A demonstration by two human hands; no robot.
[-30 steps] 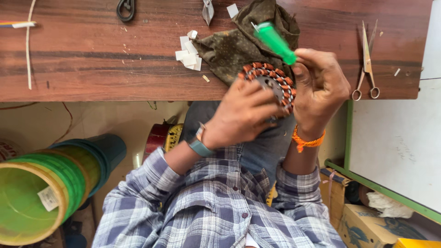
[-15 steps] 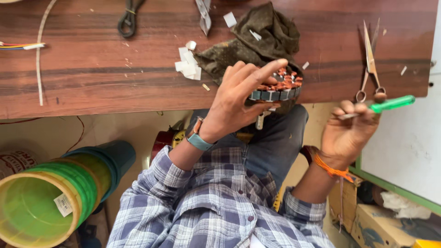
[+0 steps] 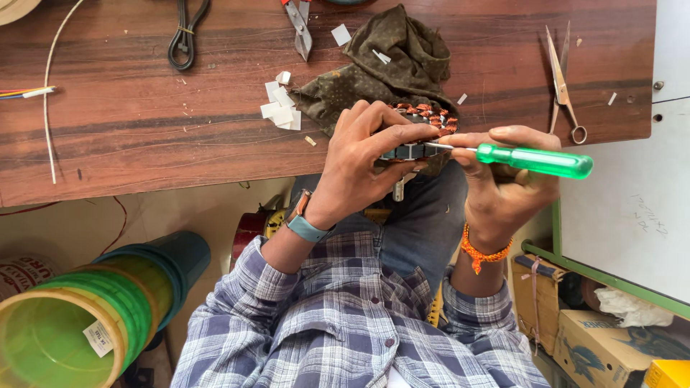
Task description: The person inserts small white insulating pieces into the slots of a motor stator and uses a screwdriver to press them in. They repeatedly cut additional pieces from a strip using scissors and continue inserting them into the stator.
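fingers of the left hand (image 3: 359, 162) were curled around a round motor part (image 3: 420, 133) with copper windings, thumb on the near rim and the other fingers over the top, so that it stood on edge and steady at the table's front edge.

fingers of the right hand (image 3: 503, 183) were closed around the green handle of a screwdriver (image 3: 532, 159); the tool lay level, its thin metal shaft pointing left and its tip at the rim of the motor part, apparently placed to work into the side of it.

motor part: held against a crumpled olive cloth (image 3: 392, 61), just above the person's lap; the cloth seemed to cushion it on the wood.

wooden table (image 3: 144, 129): scissors (image 3: 562, 82) well to the right; pliers (image 3: 300, 25) and a black-handled tool (image 3: 187, 32) at the far edge; small white paper scraps (image 3: 279, 108) beside the cloth; a thin white wire (image 3: 49, 100) at the left.

below the table: nested green and teal plastic tubs (image 3: 86, 316) at the left; cardboard boxes (image 3: 611, 345) at the right.

worn: a blue checked shirt, a teal watch strap on the left wrist, an orange thread band on the right.
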